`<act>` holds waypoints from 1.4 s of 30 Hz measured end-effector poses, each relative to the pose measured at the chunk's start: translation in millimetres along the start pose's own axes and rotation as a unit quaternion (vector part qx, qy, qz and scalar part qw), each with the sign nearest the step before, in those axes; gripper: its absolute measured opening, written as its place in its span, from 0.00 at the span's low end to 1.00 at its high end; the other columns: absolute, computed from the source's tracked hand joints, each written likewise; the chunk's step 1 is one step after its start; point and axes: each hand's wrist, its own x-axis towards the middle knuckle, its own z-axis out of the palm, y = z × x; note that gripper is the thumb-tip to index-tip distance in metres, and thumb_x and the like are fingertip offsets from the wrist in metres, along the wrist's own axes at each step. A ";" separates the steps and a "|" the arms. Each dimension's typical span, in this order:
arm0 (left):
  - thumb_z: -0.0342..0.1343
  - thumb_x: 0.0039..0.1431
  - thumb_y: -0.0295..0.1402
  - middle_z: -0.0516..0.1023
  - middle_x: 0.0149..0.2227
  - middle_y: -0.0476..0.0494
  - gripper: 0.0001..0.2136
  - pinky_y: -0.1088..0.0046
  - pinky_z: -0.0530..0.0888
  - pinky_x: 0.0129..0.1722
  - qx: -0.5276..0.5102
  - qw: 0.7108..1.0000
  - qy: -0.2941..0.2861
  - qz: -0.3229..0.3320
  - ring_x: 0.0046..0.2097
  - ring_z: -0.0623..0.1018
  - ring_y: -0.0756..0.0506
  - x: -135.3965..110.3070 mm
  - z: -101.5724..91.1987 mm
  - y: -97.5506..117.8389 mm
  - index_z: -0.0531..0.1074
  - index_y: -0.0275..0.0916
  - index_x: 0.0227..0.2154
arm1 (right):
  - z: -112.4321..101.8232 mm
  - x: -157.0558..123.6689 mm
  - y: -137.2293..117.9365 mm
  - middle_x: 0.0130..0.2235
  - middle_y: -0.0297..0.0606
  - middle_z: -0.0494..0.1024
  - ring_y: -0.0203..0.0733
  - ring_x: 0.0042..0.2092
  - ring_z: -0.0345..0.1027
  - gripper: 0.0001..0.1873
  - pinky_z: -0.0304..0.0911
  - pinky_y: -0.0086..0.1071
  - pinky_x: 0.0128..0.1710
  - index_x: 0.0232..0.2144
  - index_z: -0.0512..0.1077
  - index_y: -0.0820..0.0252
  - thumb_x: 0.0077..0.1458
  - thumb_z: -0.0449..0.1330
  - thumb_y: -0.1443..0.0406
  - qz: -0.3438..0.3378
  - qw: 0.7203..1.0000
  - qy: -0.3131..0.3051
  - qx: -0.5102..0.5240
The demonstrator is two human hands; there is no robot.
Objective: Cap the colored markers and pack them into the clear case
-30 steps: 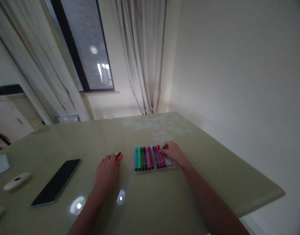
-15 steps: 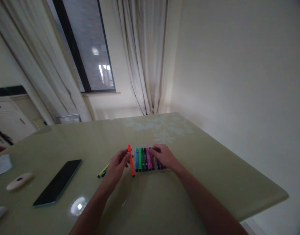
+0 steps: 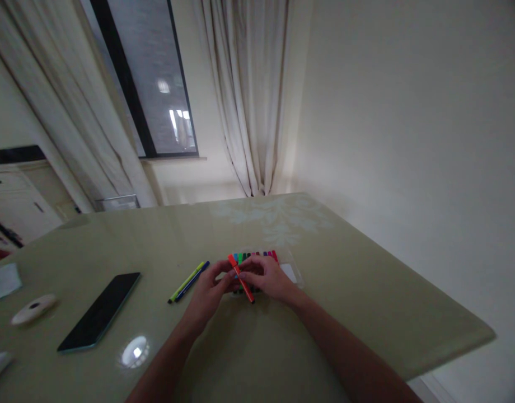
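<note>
Both my hands meet over a clear marker case (image 3: 291,268) on the green table (image 3: 366,302). An orange marker (image 3: 241,277) lies slanted between them, pinched by the fingers of my left hand (image 3: 209,288) and my right hand (image 3: 269,277). The row of coloured markers (image 3: 257,256) in the case shows only at its far tips; my right hand covers the rest. To the left of my left hand, a yellow marker (image 3: 186,282) and a blue marker (image 3: 193,280) lie side by side on the table.
A black phone (image 3: 98,311) lies flat at the left. Further left are a white oval object (image 3: 33,309) and a folded paper (image 3: 2,281). The table's right edge runs close to a wall; curtains and a window stand beyond the far edge.
My left hand picked the orange marker out of the loose markers and carried it right. My right hand slid left over the case, and now both hands hold the marker.
</note>
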 end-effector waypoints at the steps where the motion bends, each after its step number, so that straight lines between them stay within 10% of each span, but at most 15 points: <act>1: 0.64 0.56 0.46 0.80 0.51 0.38 0.22 0.62 0.80 0.46 0.002 1.000 0.001 -0.006 0.46 0.83 0.39 -0.6 1.7 0.6 0.76 0.37 0.47 | 1.4 0.2 -0.8 0.37 0.41 0.83 0.45 0.39 0.77 0.18 0.72 0.36 0.39 0.41 0.79 0.60 0.53 0.69 0.54 0.001 1.000 0.001 0.006; 9: 0.54 0.61 0.44 0.79 0.49 0.36 0.20 0.61 0.79 0.38 0.223 0.971 0.083 0.011 0.37 0.82 0.41 5.8 -17.0 -7.4 0.73 0.37 0.51 | -47.8 7.7 -6.5 0.32 0.37 0.82 0.38 0.32 0.75 0.16 0.70 0.30 0.34 0.38 0.77 0.61 0.48 0.70 0.60 0.061 0.989 0.119 0.057; 15: 0.46 0.67 0.34 0.76 0.48 0.34 0.15 0.57 0.72 0.49 0.637 0.753 0.163 0.017 0.50 0.76 0.35 0.3 -50.0 -10.9 0.73 0.36 0.48 | -108.1 -0.7 2.4 0.28 0.39 0.82 0.37 0.28 0.75 0.08 0.63 0.25 0.24 0.34 0.76 0.64 0.51 0.68 0.67 0.173 0.969 0.155 -0.082; 19: 0.46 0.68 0.34 0.75 0.47 0.35 0.13 0.61 0.72 0.45 0.699 0.699 0.143 -0.055 0.49 0.76 0.35 -5.0 -54.0 -9.2 0.71 0.36 0.47 | -106.4 -3.0 14.3 0.26 0.38 0.81 0.38 0.27 0.76 0.05 0.65 0.25 0.24 0.32 0.74 0.63 0.52 0.67 0.68 0.207 0.964 0.125 -0.112; 30: 0.46 0.67 0.32 0.79 0.43 0.33 0.11 0.63 0.71 0.47 0.670 0.731 0.121 -0.054 0.47 0.78 0.37 1.3 -58.5 -17.4 0.73 0.35 0.40 | -108.2 -1.0 21.4 0.25 0.38 0.79 0.38 0.28 0.72 0.07 0.59 0.28 0.26 0.20 0.76 0.61 0.44 0.71 0.69 0.220 0.903 0.135 -0.344; 37: 0.50 0.63 0.45 0.83 0.42 0.36 0.18 0.63 0.74 0.42 0.325 0.935 0.145 0.006 0.43 0.81 0.38 13.4 -51.9 -10.3 0.74 0.37 0.43 | -105.2 1.0 17.5 0.26 0.38 0.80 0.39 0.30 0.72 0.08 0.60 0.29 0.29 0.23 0.76 0.61 0.49 0.70 0.64 0.179 0.916 0.152 -0.325; 42: 0.55 0.61 0.50 0.83 0.45 0.36 0.23 0.67 0.75 0.38 0.117 0.991 0.068 0.011 0.41 0.81 0.41 7.2 -25.2 -1.8 0.75 0.36 0.48 | -61.0 5.7 0.2 0.28 0.36 0.79 0.37 0.31 0.72 0.12 0.64 0.29 0.33 0.28 0.77 0.62 0.58 0.63 0.60 0.042 0.971 0.109 -0.207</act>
